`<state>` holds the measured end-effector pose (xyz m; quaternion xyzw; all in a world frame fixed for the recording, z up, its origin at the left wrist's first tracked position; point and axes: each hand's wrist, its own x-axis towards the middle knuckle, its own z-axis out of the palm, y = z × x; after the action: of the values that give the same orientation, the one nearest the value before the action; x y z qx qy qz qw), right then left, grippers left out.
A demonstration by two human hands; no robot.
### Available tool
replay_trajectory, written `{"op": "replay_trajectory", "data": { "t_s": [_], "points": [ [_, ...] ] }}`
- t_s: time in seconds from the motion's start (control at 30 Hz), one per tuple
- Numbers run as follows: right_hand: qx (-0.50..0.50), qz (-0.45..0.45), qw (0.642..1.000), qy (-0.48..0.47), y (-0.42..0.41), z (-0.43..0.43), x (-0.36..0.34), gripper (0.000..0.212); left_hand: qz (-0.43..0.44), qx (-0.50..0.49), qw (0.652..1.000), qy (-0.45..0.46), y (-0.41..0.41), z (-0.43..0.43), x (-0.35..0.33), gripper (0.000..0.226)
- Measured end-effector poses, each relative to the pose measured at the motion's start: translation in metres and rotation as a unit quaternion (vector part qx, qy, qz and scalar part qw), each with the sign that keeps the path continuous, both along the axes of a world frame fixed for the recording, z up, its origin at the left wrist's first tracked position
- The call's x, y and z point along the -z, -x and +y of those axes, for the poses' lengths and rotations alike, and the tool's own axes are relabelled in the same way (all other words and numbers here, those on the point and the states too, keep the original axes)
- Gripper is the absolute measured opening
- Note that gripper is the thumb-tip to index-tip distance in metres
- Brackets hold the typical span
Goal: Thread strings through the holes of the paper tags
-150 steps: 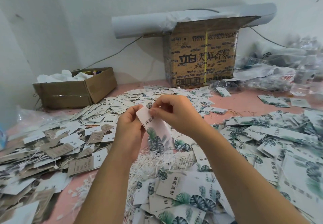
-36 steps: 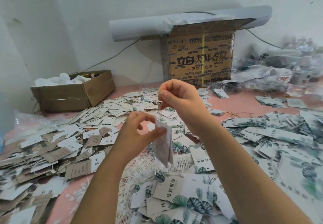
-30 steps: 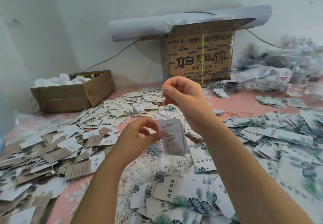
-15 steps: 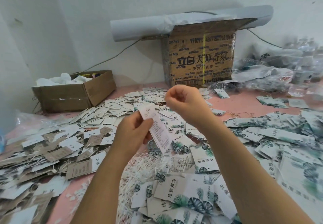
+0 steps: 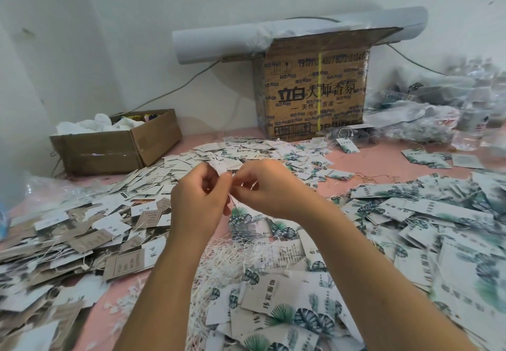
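Observation:
My left hand point(image 5: 201, 200) holds a white paper tag point(image 5: 219, 165) upright between thumb and fingers, its top end sticking out above the hand. My right hand point(image 5: 264, 186) meets it at the tag's edge, fingertips pinching a thin white string point(image 5: 232, 200) that hangs down between both hands. Most of the tag is hidden behind my left fingers. A tangle of loose white strings point(image 5: 227, 265) lies on the table below my forearms. Leaf-printed tags point(image 5: 287, 309) are heaped near me and to the right.
Brown and white tags point(image 5: 82, 238) with strings cover the left of the pink table point(image 5: 383, 164). An open cardboard box point(image 5: 115, 145) sits back left, a printed carton point(image 5: 315, 96) under a paper roll point(image 5: 219, 44) at the back wall, plastic bags point(image 5: 438, 109) back right.
My right hand, raised and pulling the string a second ago, has come down and left to meet my left hand. The tag has swung from hanging down to upright in my left fingers.

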<state>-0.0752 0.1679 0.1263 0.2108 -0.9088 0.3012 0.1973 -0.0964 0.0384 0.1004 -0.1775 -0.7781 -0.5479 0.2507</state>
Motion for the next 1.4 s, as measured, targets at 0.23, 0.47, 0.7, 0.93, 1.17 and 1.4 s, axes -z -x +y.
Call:
{"op": "replay_trajectory", "data": {
  "t_s": [0.23, 0.47, 0.7, 0.93, 1.17, 1.4],
  "points": [
    [-0.031, -0.046, 0.997, 0.062, 0.000, 0.000, 0.001, 0.012, 0.033, 0.005, 0.999, -0.005, -0.003, 0.002, -0.003, 0.027],
    [-0.063, -0.075, 0.987, 0.128, 0.002, 0.010, 0.000, 0.006, -0.017, 0.176, 0.982, -0.072, -0.008, -0.001, -0.006, 0.031],
    [-0.044, -0.241, 0.954, 0.172, 0.001, 0.030, -0.002, 0.014, 0.007, 0.055, 0.990, -0.127, 0.001, -0.008, -0.003, 0.052],
    [-0.058, -0.466, 0.866, -0.172, -0.001, 0.031, 0.006, 0.012, -0.236, 0.100, 0.927, 0.276, 0.017, -0.031, 0.015, 0.033],
    [-0.005, -0.497, 0.826, -0.267, 0.004, 0.019, 0.017, 0.030, -0.304, 0.134, 0.746, 0.578, 0.009, -0.007, 0.029, 0.021],
    [-0.014, -0.476, 0.825, -0.306, 0.004, 0.019, 0.017, 0.029, -0.275, 0.115, 0.797, 0.525, 0.013, 0.000, 0.040, 0.034]
  ]
}}
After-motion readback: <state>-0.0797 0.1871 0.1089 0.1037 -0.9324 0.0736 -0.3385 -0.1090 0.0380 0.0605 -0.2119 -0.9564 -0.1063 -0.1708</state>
